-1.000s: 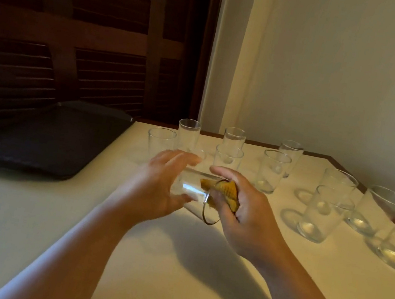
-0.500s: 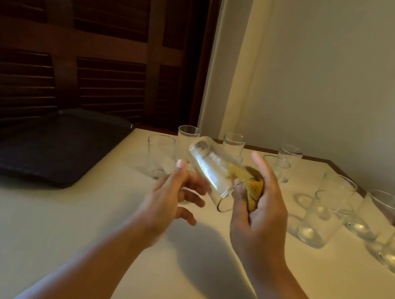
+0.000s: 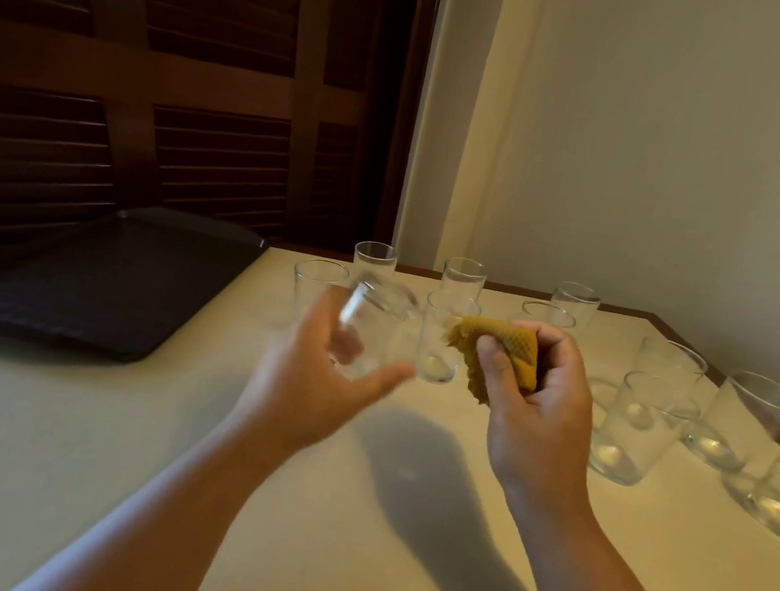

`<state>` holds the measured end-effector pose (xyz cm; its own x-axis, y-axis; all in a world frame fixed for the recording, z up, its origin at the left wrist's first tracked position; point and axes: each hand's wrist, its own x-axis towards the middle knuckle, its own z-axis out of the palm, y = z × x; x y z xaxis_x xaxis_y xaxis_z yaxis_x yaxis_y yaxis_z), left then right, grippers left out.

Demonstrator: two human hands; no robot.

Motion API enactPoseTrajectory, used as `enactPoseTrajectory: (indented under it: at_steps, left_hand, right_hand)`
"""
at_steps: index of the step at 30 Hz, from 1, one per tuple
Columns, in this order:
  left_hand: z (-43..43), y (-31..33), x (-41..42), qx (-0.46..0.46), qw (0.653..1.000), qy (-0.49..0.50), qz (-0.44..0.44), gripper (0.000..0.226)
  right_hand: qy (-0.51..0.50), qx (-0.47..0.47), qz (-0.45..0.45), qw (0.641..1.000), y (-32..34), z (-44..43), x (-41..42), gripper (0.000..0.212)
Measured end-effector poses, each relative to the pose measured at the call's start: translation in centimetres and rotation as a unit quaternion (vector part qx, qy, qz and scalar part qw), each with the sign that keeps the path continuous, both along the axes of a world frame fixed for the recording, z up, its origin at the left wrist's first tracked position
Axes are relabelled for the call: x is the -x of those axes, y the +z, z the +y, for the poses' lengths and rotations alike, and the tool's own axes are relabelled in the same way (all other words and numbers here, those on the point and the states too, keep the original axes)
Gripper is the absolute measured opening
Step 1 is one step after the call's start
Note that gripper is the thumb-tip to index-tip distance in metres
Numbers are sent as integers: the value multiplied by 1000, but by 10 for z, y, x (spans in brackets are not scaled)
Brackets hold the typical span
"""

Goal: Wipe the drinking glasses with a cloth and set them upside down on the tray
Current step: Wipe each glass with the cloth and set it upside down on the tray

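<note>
No writing or label can be read on anything here. The glass (image 3: 367, 330) is clear, plain and blurred — the left hand (image 3: 312, 385) grasps it above the counter (image 3: 147, 461), right of the dark tray (image 3: 89, 278). The right hand (image 3: 533, 410) is clenched on the yellow cloth (image 3: 501, 354). Half a second ago the cloth was inside the glass; now they are apart.
</note>
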<state>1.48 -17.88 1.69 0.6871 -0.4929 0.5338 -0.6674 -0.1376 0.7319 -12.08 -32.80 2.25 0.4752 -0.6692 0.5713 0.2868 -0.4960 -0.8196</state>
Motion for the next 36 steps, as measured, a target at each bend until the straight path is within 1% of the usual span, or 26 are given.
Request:
enactPoseTrajectory:
  at_steps: [1,2,3,5,7,12,15,19,21,22,23,24,25,27,29,30,31,32,33,34,36]
  left_hand:
    - [-3,-7,1,-40,995,-8,-95,60]
    - [-7,-15,1,-74,983,-23,-164,62]
    - [-10,-19,2,-106,974,-29,-200,63]
    - [-10,-21,2,-141,969,-6,-202,64]
    - [-8,-20,2,-136,971,17,-195,64]
    - [-8,-20,-1,-106,969,9,-225,62]
    - [-5,-19,-5,-76,979,39,-186,63]
    - [1,-17,-6,-75,978,32,-193,59]
    - [9,-17,-10,-70,979,30,-191,59]
    - [14,-17,-12,-61,982,36,-174,58]
    - [21,-16,-13,-45,988,48,-139,57]
    - [29,-14,-15,-19,994,64,-82,57]
    - [38,-13,-17,16,996,84,-8,58]
    - [66,-12,-29,98,980,116,127,54]
    - [99,-13,-51,181,956,114,203,42]
    - [113,-13,-64,210,945,108,227,35]
    - [128,-12,-79,220,940,115,235,34]
    - [141,-11,-95,208,941,131,230,41]
    - [151,-7,-111,181,946,152,220,51]
    - [159,-3,-127,147,951,175,209,55]
    - [164,5,-158,85,956,206,189,51]
  right_hand:
    - [-16,9,2,1000,-2,1,-1,34]
    - [-22,29,9,999,-3,4,-1,37]
    - [-16,56,17,998,-5,8,-2,38]
    - [19,106,27,994,-8,15,-3,38]
    - [52,122,36,990,-7,17,-4,37]
    - [90,76,29,993,-5,14,-4,40]
    - [120,111,40,986,-6,18,-2,39]
    - [128,95,38,987,-3,18,-6,38]
    - [139,103,22,985,-4,25,-7,38]
    - [140,108,12,984,-6,31,-8,37]
    - [134,118,4,984,-9,38,-11,36]
    - [126,134,3,983,-14,46,-15,35]
    - [124,154,16,980,-19,55,-20,34]
    - [156,204,81,963,-27,73,-33,34]
    - [191,253,168,933,-30,91,-52,32]
    - [203,269,202,920,-31,98,-63,30]
    - [210,282,218,910,-29,106,-77,28]
    - [210,293,222,906,-27,114,-94,28]
    - [204,300,223,905,-23,122,-113,28]
    - [197,302,227,905,-21,129,-134,28]
    - [185,300,237,905,-16,141,-173,26]
